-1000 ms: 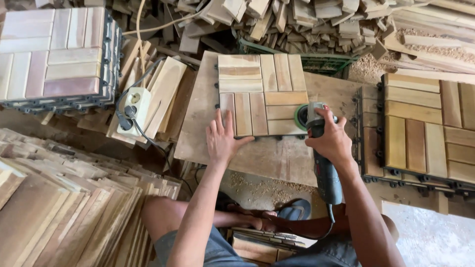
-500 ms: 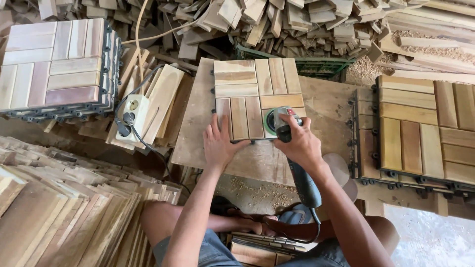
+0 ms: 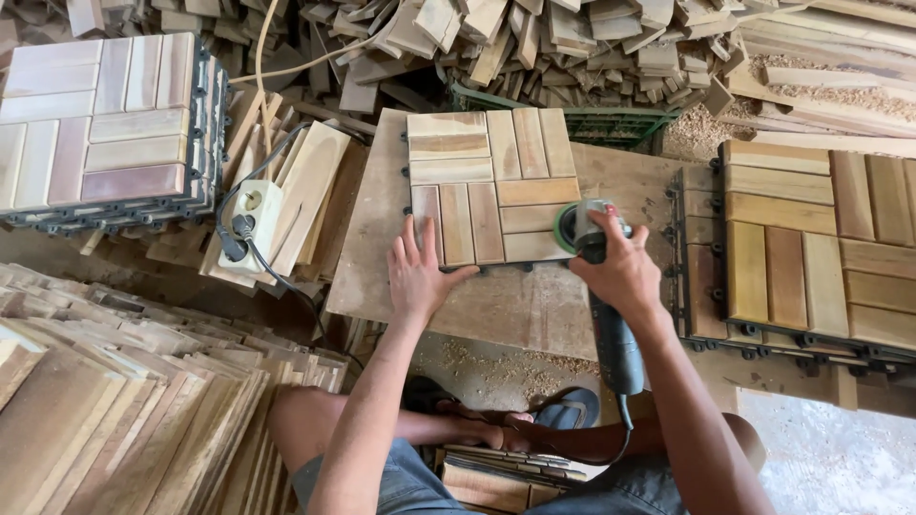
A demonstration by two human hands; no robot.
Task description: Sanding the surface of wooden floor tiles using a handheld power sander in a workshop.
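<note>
A square wooden deck tile [image 3: 491, 172] of slats in a parquet pattern lies on a plywood work board [image 3: 520, 296]. My left hand [image 3: 418, 275] presses flat on the tile's near left corner, fingers spread. My right hand [image 3: 618, 269] grips a grey and green angle sander [image 3: 599, 286], whose round disc sits at the tile's near right edge. The sander's dark handle runs back toward my body, with its cord trailing below.
A stack of finished tiles [image 3: 105, 124] stands at the far left, another stack [image 3: 811, 248] at the right. A white power socket block [image 3: 253, 224] with a plug lies left of the board. Loose wood offcuts [image 3: 534, 38] pile up behind; planks [image 3: 114, 401] at near left.
The sander has moved with my right hand from over the tile's lower middle out to its near right edge. My left hand has stayed pressed on the tile's near left corner.
</note>
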